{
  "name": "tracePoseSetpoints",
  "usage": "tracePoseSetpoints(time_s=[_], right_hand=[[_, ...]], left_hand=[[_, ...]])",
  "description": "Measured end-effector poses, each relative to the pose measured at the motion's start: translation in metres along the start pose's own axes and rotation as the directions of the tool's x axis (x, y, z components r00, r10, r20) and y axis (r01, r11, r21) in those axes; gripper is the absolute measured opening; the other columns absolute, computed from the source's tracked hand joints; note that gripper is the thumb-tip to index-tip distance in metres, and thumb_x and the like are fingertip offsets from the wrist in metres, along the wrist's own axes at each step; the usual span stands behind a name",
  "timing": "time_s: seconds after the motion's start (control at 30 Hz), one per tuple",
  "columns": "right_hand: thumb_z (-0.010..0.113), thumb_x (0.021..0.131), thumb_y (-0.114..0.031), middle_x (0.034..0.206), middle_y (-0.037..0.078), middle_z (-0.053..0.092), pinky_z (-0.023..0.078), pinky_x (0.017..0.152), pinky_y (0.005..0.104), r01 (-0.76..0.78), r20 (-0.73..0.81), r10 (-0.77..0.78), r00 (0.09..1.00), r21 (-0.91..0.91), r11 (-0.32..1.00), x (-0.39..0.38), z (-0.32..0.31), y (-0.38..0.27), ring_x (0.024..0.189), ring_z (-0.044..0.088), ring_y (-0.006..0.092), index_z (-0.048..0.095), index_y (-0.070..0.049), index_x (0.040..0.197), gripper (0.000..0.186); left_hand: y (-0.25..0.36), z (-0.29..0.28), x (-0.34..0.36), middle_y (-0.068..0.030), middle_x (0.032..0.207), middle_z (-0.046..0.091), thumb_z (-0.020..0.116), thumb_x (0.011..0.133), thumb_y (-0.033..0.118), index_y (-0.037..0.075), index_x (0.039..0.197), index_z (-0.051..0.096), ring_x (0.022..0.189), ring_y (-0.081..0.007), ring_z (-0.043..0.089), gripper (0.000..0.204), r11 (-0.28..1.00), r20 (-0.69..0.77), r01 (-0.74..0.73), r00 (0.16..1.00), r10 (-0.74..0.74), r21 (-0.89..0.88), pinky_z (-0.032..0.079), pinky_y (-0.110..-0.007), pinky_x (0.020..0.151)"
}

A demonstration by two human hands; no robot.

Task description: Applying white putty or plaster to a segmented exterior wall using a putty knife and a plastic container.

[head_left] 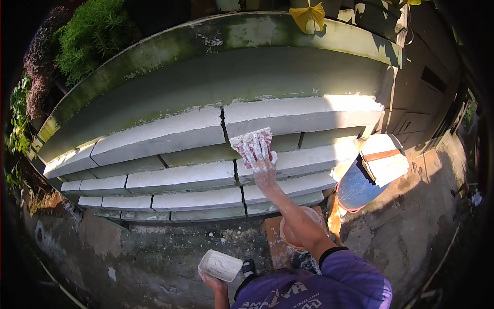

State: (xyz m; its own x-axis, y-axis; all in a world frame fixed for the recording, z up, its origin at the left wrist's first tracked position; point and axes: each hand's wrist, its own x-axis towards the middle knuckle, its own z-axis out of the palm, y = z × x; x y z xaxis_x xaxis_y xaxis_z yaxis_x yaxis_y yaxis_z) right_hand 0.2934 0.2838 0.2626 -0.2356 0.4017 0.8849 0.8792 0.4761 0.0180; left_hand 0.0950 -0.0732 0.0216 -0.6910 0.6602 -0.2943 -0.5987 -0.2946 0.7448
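Observation:
My right hand [264,169], smeared with white paste, presses its fingers along a wide putty spreader [263,135], reddish and coated white. The spreader's edge meets the grey front face of the upper ledge [303,121], just right of a dark vertical gap. White coating covers the tops of the stepped ledges, while their fronts are greyer. Low down, close to my body, my left hand [212,282] grips a white rectangular tray [222,264] with whitish residue inside. How much paste is in it I cannot tell.
Below the ledges, an orange bucket [294,238] stands partly behind my right forearm. A blue drum [355,186] with pale sheets [385,160] on top stands at the right. A mossy curved wall rim [247,32] and green plants [92,38] lie beyond.

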Motion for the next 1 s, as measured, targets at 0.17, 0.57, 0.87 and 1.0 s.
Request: tracePoseSetpoints(time_s=[0.17,0.57,0.87,1.0], right_hand=[[0.055,0.076,0.005,0.137,0.015,0.053,0.041,0.091,0.0478,-0.057,0.083,0.040,0.996,0.213,0.975,-0.035,-0.038,-0.011,0.127,0.050,0.0299,0.055,-0.006,0.133,0.058],[0.048,0.081,0.009,0.148,0.029,0.029,0.042,0.101,0.0477,-0.577,-0.180,0.591,0.786,0.130,0.807,0.042,-0.057,0.076,0.131,0.037,0.0474,0.028,0.000,0.147,0.071],[0.053,0.074,0.007,0.142,0.030,0.038,0.054,0.087,0.0421,-0.365,0.218,0.298,0.929,0.410,0.836,0.026,-0.031,-0.093,0.125,0.047,0.0439,0.028,0.002,0.146,0.077],[0.049,0.079,0.006,0.134,0.029,0.048,0.054,0.088,0.0408,-0.253,0.146,0.208,0.967,0.466,0.848,-0.001,-0.044,-0.086,0.117,0.056,0.0394,0.037,0.003,0.142,0.064]], left_hand=[[-0.009,-0.015,0.006,-0.0087,0.135,0.050,0.036,0.098,0.047,0.012,0.134,0.044,0.121,-0.0307,0.051,0.050,1.000,0.042,0.010,0.999,-0.011,0.005,0.042,-0.048,0.102],[0.004,0.028,-0.003,-0.0077,0.127,0.056,0.036,0.099,0.047,0.012,0.129,0.050,0.115,-0.0309,0.056,0.048,0.983,0.220,0.175,0.963,-0.157,-0.065,0.048,-0.050,0.097],[0.014,0.046,0.013,-0.0079,0.128,0.055,0.036,0.100,0.046,0.012,0.131,0.049,0.115,-0.0303,0.056,0.048,0.975,0.308,0.222,0.926,-0.217,0.018,0.047,-0.049,0.097],[0.013,0.050,0.017,-0.0080,0.129,0.055,0.036,0.100,0.045,0.012,0.131,0.048,0.116,-0.0301,0.056,0.048,0.968,0.328,0.247,0.912,-0.247,0.041,0.047,-0.048,0.098]])
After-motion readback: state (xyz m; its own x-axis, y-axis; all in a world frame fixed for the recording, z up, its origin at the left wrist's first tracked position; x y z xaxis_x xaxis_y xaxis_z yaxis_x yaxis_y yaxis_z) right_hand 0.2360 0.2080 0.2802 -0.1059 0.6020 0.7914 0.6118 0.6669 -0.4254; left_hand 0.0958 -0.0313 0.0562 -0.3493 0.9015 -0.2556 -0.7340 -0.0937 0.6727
